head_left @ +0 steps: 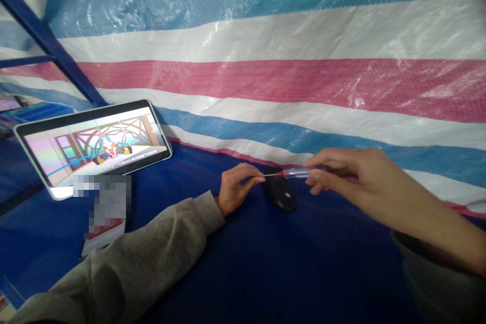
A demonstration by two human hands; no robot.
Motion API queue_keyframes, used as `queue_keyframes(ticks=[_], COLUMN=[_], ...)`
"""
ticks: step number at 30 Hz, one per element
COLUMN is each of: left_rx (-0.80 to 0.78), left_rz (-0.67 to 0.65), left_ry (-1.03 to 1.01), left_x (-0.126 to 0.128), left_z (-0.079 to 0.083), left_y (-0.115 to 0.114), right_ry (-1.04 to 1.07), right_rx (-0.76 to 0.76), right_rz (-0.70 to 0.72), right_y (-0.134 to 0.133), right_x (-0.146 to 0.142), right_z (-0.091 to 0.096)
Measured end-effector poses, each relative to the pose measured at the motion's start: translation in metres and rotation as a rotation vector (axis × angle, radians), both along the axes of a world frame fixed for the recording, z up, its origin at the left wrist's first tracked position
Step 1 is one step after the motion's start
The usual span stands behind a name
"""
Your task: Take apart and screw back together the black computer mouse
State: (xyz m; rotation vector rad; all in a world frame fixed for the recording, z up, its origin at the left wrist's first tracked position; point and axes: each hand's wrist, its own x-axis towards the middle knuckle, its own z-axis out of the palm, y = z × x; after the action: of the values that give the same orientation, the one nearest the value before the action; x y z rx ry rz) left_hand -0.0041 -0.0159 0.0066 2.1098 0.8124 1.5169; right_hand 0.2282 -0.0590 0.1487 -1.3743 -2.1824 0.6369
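My right hand (349, 174) is closed around a small screwdriver (294, 173) with a clear and red handle, its thin metal shaft pointing left. My left hand (237, 187) pinches the tip of that shaft between thumb and forefinger. Just below the tool, a black computer mouse (281, 195) lies on the dark blue table cover (266, 263), between the two hands. Both forearms wear grey sleeves.
A tablet (94, 144) playing a cartoon leans at the left, propped behind a small box with a red edge (104, 228). A striped blue, white and red tarpaulin (288, 50) forms the wall behind. A blue metal frame (49, 40) stands at far left.
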Motion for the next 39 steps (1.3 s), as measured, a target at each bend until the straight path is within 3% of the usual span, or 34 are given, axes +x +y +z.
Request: queue_keyframes(ticks=[8,14,39], left_rx=[0.016,0.121,0.09], left_rz=[-0.006,-0.175,-0.173], left_ry=[0.207,0.452,0.73], left_x=[0.0,0.003,0.007], left_z=[0.005,0.0,-0.003], left_y=[-0.002,0.002,0.002], right_ry=[0.019,-0.046,-0.094], right_rx=[0.06,0.165,0.187], right_rz=[-0.14,-0.257,-0.283], right_y=[0.002,0.004,0.004], right_x=[0.007,0.016,0.014], right_z=[0.01,0.012,0.012])
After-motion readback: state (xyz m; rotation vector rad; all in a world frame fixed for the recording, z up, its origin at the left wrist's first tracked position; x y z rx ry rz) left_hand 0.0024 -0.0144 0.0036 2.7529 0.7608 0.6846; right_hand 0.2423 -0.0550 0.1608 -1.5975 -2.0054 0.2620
